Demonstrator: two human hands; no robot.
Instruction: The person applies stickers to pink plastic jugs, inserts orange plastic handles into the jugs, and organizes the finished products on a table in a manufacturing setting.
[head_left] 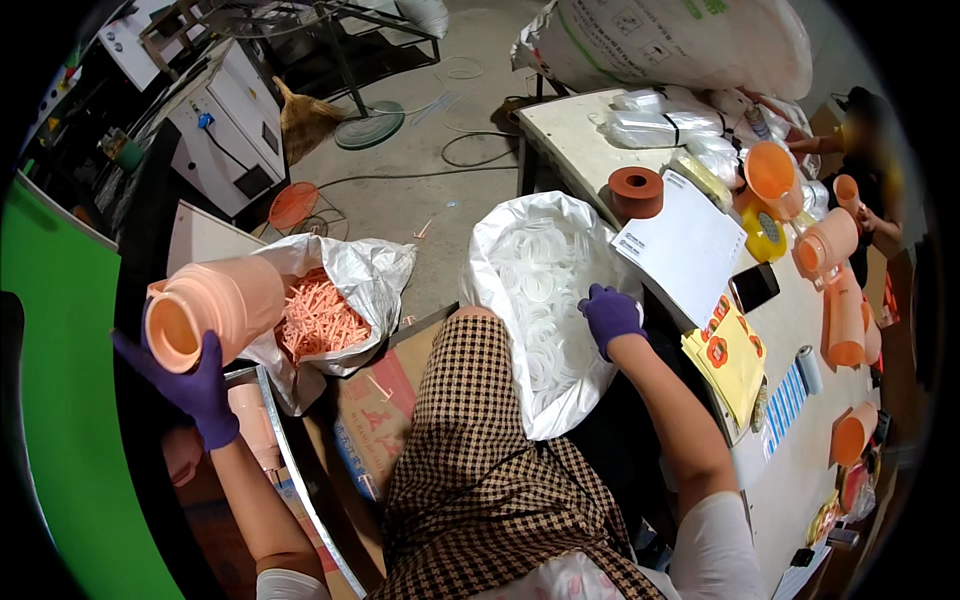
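My left hand (190,385), in a purple glove, grips a peach plastic bottle (225,300) around its ringed neck end. The bottle lies nearly sideways, its round mouth facing me. Beside it a white sack (385,270) holds a heap of thin peach plastic scraps (320,318). My right hand (610,318), also gloved in purple, is at the right side of a white bag (485,245) full of clear plastic rings (545,285). Its fingers are curled; a small pale edge shows by the glove, and what they hold is hidden.
On the right, a long table (560,120) carries paper sheets (685,240), a brown tape roll (636,192), a phone (755,288) and several peach containers (845,320). A person (870,190) works beyond it. Cardboard (385,400) lies by my knee; a green panel (60,400) stands left.
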